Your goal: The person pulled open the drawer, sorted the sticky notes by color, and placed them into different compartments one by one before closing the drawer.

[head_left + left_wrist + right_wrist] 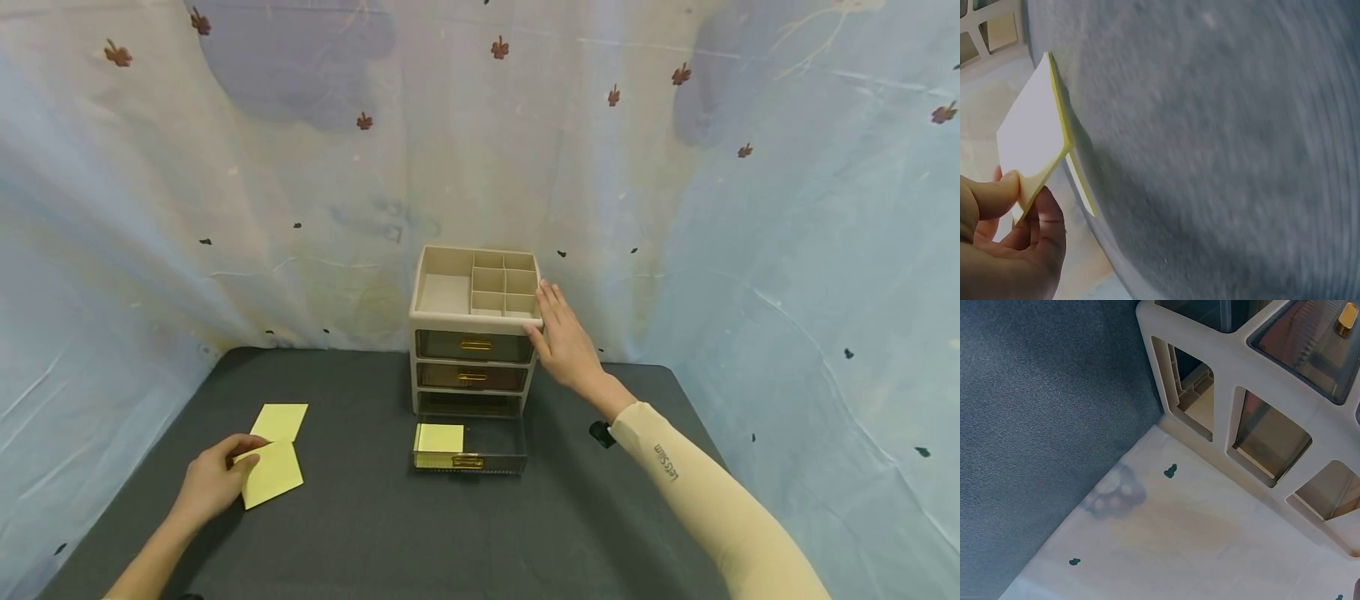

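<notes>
My left hand (212,482) pinches a yellow sticky note pad (273,475) between thumb and fingers, tilted over the table. In the left wrist view the pad (1035,122) shows its edge, with the thumb on its face. Behind it another yellow sticky note pad (279,422) lies on the table, partly overlapped. My right hand (566,343) rests with straight fingers against the right side of a beige drawer organizer (477,320). Its bottom clear drawer (495,439) is pulled out, and a yellow sticky note pad (440,438) lies in its left part.
Two upper drawers with gold handles (476,344) are closed. The organizer's top has a divided tray (447,293). A dark cloth covers the table (360,533). Patterned curtains (480,167) hang behind and at both sides.
</notes>
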### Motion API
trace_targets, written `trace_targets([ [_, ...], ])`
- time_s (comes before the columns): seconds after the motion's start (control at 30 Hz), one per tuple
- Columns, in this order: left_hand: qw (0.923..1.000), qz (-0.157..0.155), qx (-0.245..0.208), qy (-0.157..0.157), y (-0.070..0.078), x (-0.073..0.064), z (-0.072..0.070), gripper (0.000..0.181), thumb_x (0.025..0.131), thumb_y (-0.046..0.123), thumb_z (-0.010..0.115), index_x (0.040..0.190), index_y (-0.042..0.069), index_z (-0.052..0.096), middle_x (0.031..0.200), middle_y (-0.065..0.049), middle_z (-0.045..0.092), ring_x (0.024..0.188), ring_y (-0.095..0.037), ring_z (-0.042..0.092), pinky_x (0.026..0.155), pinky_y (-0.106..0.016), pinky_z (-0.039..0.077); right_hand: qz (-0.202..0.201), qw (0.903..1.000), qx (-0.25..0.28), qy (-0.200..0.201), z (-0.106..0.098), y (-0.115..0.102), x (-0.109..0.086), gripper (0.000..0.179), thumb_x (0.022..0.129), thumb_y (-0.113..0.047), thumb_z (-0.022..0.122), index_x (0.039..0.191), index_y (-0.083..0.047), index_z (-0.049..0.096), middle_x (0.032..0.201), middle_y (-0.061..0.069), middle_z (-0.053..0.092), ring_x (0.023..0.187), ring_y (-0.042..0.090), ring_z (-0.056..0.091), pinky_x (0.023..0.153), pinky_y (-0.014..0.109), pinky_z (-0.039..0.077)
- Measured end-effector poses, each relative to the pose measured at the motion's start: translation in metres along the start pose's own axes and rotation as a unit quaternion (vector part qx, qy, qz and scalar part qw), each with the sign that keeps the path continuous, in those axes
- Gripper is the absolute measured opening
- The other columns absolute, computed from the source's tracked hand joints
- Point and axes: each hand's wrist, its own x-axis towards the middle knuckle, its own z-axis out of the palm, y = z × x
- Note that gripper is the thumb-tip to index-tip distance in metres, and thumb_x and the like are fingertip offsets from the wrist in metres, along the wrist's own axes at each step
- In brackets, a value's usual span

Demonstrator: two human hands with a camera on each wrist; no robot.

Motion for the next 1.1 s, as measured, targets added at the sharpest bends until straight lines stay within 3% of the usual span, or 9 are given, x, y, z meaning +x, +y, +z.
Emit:
trace_targets([
  [0.2, 0.9997, 0.000, -0.014, 0.019, 0.007, -0.001, 0.005, 0.021, 0.105, 0.013, 0.062, 0.123, 0.006, 0.071, 0.121, -0.026, 0.071, 0.074, -0.010, 0.052, 0.061, -0.028, 0.040, -0.003, 1.0000, -0.004, 0.004, 0.001, 0.001, -0.001, 0.070, 0.112, -0.033, 0.047, 0.164, 0.004, 0.018, 0.173, 0.017, 0.012, 0.159, 0.038, 0.012, 0.129, 0.050, 0.015],
  [0.4, 0.9981, 0.001, -0.035, 0.050, 0.022, 0.004, 0.009, 0.020, 0.104, 0.012, 0.065, 0.121, 0.007, 0.072, 0.111, -0.021, 0.073, 0.067, -0.010, 0.050, 0.057, -0.026, 0.040, -0.008, 0.9998, 0.001, 0.015, 0.002, 0.002, -0.001, 0.069, 0.112, -0.031, 0.048, 0.163, 0.005, 0.019, 0.172, 0.019, 0.015, 0.159, 0.040, 0.015, 0.127, 0.054, 0.019],
  [0.6, 0.9960, -0.002, -0.058, 0.068, 0.040, 0.010, 0.013, 0.021, 0.104, 0.014, 0.064, 0.122, 0.007, 0.073, 0.103, -0.014, 0.071, 0.072, -0.007, 0.052, 0.058, -0.025, 0.042, -0.013, 0.9997, 0.007, 0.020, 0.004, 0.002, -0.001, 0.071, 0.114, -0.043, 0.038, 0.163, 0.005, 0.019, 0.172, 0.021, 0.016, 0.158, 0.040, 0.015, 0.126, 0.056, 0.021],
  [0.83, 0.9921, 0.008, -0.090, 0.087, 0.063, 0.021, 0.021, 0.020, 0.104, 0.014, 0.065, 0.122, 0.006, 0.073, 0.112, -0.017, 0.072, 0.078, -0.003, 0.054, 0.062, -0.020, 0.046, -0.012, 0.9996, 0.010, 0.021, 0.005, 0.002, 0.000, 0.078, 0.112, -0.054, 0.026, 0.164, 0.005, 0.019, 0.172, 0.021, 0.015, 0.158, 0.040, 0.015, 0.126, 0.055, 0.020],
  [1.1, 0.9866, 0.009, -0.136, 0.090, 0.088, 0.033, 0.034, 0.019, 0.104, 0.011, 0.065, 0.120, 0.005, 0.073, 0.110, -0.016, 0.071, 0.072, -0.009, 0.051, 0.058, -0.023, 0.043, 0.002, 0.9998, 0.015, 0.012, 0.003, 0.000, 0.000, 0.068, 0.112, -0.030, 0.047, 0.164, 0.004, 0.019, 0.172, 0.019, 0.015, 0.160, 0.034, 0.011, 0.127, 0.053, 0.019],
])
